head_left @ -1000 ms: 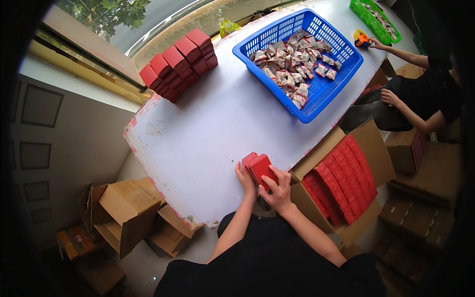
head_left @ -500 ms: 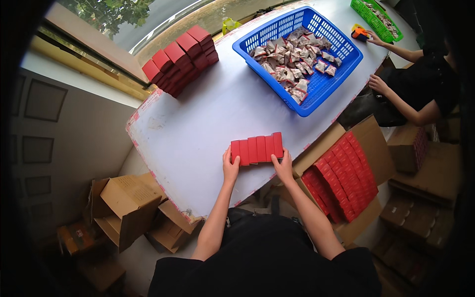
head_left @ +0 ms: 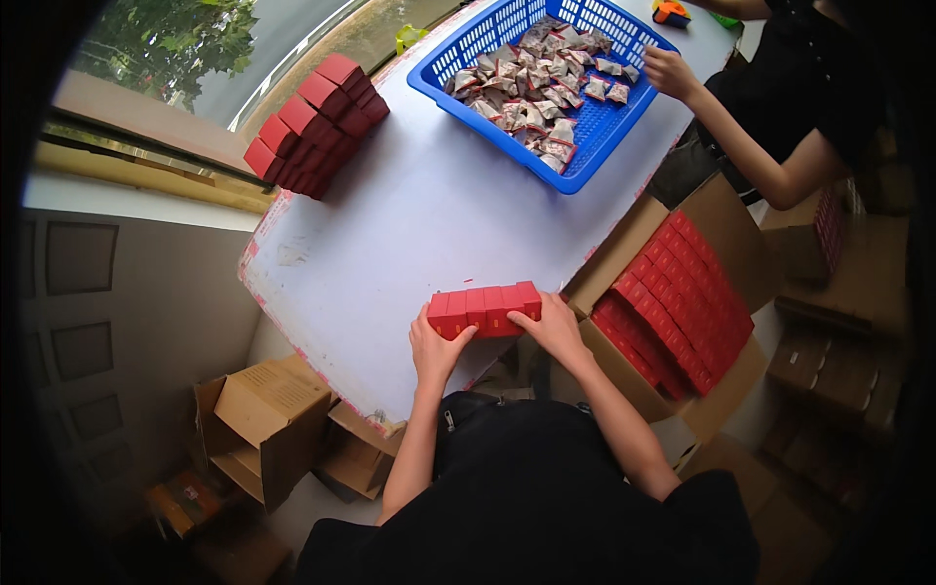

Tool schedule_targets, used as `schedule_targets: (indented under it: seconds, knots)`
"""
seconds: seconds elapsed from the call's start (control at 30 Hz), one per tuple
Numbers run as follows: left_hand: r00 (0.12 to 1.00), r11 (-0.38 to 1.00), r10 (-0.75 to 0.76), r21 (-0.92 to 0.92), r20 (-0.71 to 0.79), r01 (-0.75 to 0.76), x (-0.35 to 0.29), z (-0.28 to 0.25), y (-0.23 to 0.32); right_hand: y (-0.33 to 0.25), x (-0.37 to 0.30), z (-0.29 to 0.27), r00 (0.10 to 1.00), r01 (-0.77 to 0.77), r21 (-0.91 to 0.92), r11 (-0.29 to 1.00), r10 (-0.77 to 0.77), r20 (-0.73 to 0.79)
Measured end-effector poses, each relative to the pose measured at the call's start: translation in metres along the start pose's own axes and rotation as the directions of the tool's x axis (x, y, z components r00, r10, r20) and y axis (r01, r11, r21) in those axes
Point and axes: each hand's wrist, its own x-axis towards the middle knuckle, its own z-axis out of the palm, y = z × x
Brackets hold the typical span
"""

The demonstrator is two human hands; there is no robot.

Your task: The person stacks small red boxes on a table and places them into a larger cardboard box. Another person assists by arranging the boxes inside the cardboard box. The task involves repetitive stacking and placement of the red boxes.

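A row of several small red boxes (head_left: 485, 304), pressed side by side, is held between my two hands above the near edge of the white table. My left hand (head_left: 438, 344) grips the row's left end, its thumb on the face toward me. At the right end my right hand (head_left: 553, 329) does the same, thumb also across the near face. The boxes are tilted so that both their tops and near faces show. Just right of my right arm, an open carton (head_left: 585, 353) holds tightly packed rows of red boxes (head_left: 673, 302).
A blue basket (head_left: 585, 175) of small sachets stands on the white table (head_left: 390, 234). Stacked red boxes (head_left: 317, 122) sit by the window. A co-worker's hand (head_left: 668, 71) is at the basket's right rim. Open cartons (head_left: 273, 414) lie at lower left.
The row of red boxes has come closer to me and tipped, now showing its near faces. The co-worker's hand has moved to the basket. The whole view has shifted.
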Motion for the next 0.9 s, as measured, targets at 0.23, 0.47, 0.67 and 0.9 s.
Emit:
schedule_targets:
  seconds: [0.23, 0.47, 0.67, 0.9]
  knots:
    - [0.986, 0.973, -0.165, 0.170, 0.037, 0.156, 0.016, 0.016, 0.011, -0.006, 0.014, 0.006, 0.983, -0.170, -0.091, 0.981, 0.175, 0.049]
    - [0.990, 0.999, -0.021, 0.028, 0.140, 0.017, 0.018, 0.035, 0.000, 0.037, -0.003, 0.017, 0.988, -0.128, 0.098, 0.987, 0.135, -0.078]
    - [0.904, 0.942, 0.305, 0.042, 0.301, -0.332, -0.042, 0.098, 0.094, 0.125, -0.099, -0.023, 0.837, -0.282, 0.323, 0.903, 0.396, -0.378]
    - [0.763, 0.920, 0.358, -0.063, 0.538, -0.387, -0.097, 0.237, 0.129, 0.237, -0.163, -0.026, 0.543, -0.291, 0.623, 0.726, 0.662, -0.517]
